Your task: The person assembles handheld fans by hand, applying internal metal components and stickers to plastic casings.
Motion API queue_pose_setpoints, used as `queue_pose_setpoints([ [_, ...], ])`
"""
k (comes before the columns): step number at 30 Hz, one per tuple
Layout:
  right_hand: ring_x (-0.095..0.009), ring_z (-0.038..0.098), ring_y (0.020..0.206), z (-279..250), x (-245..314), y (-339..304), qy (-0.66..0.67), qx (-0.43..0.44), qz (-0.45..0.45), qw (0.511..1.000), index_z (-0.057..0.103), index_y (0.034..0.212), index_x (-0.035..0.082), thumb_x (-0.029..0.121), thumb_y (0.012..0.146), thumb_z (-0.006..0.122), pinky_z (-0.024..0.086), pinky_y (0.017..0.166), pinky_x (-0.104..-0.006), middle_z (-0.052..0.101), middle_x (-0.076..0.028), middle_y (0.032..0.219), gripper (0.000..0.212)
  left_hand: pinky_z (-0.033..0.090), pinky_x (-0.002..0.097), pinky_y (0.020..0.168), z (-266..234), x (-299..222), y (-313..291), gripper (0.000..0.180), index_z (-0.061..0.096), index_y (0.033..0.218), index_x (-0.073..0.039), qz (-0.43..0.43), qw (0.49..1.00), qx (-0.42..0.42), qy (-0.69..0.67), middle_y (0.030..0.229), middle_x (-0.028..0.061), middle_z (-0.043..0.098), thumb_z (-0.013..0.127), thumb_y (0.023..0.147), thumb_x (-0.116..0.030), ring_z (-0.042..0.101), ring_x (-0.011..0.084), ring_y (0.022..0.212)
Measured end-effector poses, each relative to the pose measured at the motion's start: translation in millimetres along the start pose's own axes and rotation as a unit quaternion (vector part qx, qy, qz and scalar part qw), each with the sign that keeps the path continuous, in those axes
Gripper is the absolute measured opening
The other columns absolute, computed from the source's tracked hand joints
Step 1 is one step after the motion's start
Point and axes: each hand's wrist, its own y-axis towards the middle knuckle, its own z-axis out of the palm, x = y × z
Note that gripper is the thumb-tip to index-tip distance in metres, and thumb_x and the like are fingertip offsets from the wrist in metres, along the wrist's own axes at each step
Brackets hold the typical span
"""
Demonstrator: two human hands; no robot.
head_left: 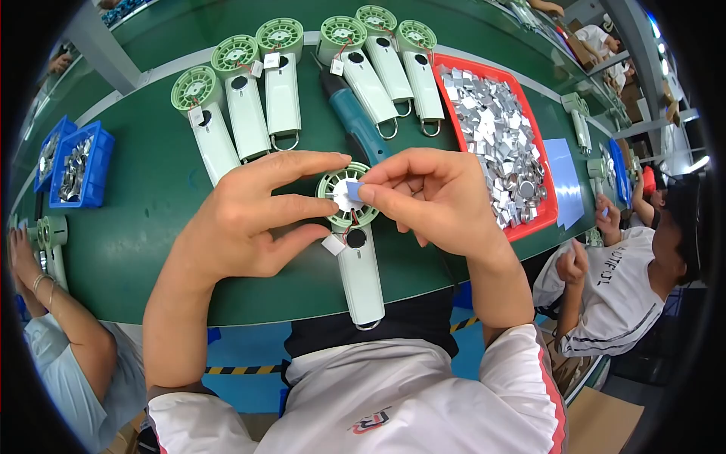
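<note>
Bright even overhead light, soft shadows, sharp centre, fisheye bending, dark vignetted corners

Beyond the held fan (355, 250), passage is blocked by a row of fans (280, 91) and a screwdriver (352, 117); its right is closed by a red tray (522, 144). Bare belt (144, 204) is left open on its left.

So I've got this little handheld fan (355, 257) lying flat on the green belt (144, 204), just below the teal screwdriver (355, 121). White handle points back at me, pale green round grille faces up, metal loop at the tail. A small silvery sticker (352, 191) sits pinched right over the hub, and a white tag (333, 244) on red wire hangs beside the neck.
</note>
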Motion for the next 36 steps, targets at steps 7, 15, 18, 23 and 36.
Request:
queue_pose_setpoints([
  [7,-0.002,0.061,0.054,0,9,5,-0.039,0.01,0.052,0.998,0.08,0.108,-0.006,0.011,0.098,0.086,0.04,0.04,-0.0188,0.077,-0.003,0.078,0.02,0.065,0.0442,0.088,5,6,1,0.033,0.081,0.102,-0.003,0.038,0.999,-0.017,0.029,0.135,0.0223,0.076,0.093,0.071,-0.001,0.078,0.0383,0.111],
  [15,-0.004,0.06,0.049,3,17,11,-0.056,0.005,0.087,0.995,0.08,0.107,-0.006,0.014,0.097,0.088,0.038,0.037,-0.0208,0.076,-0.004,0.074,0.024,0.066,0.0415,0.084,8,11,-1,0.03,0.083,0.106,-0.004,0.015,0.999,-0.021,0.025,0.134,0.0215,0.076,0.093,0.077,-0.003,0.079,0.0358,0.105],
  [18,-0.004,0.06,0.049,5,18,13,-0.058,0.01,0.089,0.994,0.08,0.106,-0.006,0.015,0.096,0.088,0.038,0.037,-0.0213,0.077,-0.004,0.074,0.024,0.066,0.0404,0.083,9,11,-2,0.031,0.083,0.107,-0.004,0.01,0.999,-0.023,0.021,0.134,0.0211,0.076,0.093,0.078,-0.003,0.079,0.0342,0.103],
  [23,-0.004,0.06,0.048,7,20,14,-0.064,0.009,0.095,0.993,0.082,0.105,-0.005,0.015,0.096,0.088,0.037,0.037,-0.0216,0.076,-0.003,0.074,0.023,0.066,0.039,0.08,9,13,-3,0.032,0.083,0.108,-0.004,0.018,0.999,-0.027,0.026,0.134,0.0209,0.076,0.093,0.078,-0.003,0.079,0.0325,0.1],
  [36,-0.004,0.06,0.049,5,17,18,-0.071,0.03,0.078,0.994,0.083,0.105,-0.005,0.017,0.095,0.088,0.037,0.039,-0.0211,0.076,-0.002,0.074,0.024,0.066,0.0383,0.078,8,12,-2,0.03,0.084,0.107,-0.004,0.017,0.999,-0.028,0.033,0.133,0.0214,0.077,0.094,0.078,-0.004,0.079,0.0319,0.098],
])
